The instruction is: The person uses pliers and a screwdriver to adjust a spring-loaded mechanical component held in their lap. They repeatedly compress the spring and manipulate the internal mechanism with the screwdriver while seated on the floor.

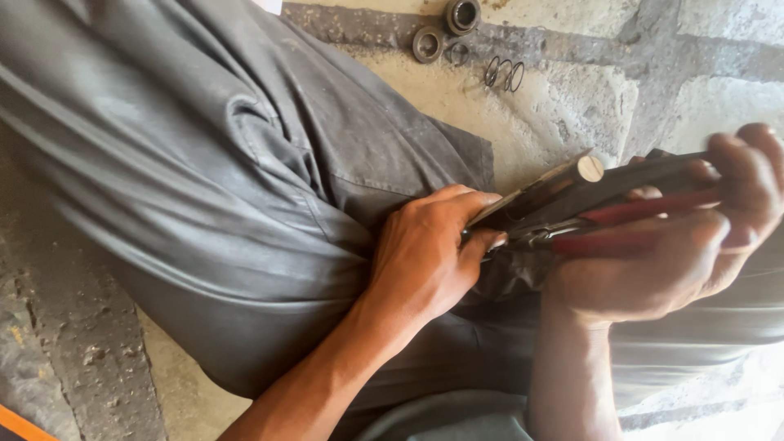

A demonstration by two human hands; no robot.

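My left hand (429, 253) grips a dark metal shaft (563, 184) near its lower end, over my grey-trousered lap (204, 163). The shaft's flat round end (590, 169) points up and to the right. My right hand (694, 237) is closed around the red handles of a pair of pliers (645, 216). The pliers' jaws (523, 239) reach the shaft just beside my left fingers. What the jaws bite on is hidden.
On the rough concrete floor (572, 90) at the top lie two round bearing-like rings (427, 42) (462, 14), a small thin ring (458, 54) and a short coil spring (504, 73). An orange edge (20, 425) shows at the bottom left corner.
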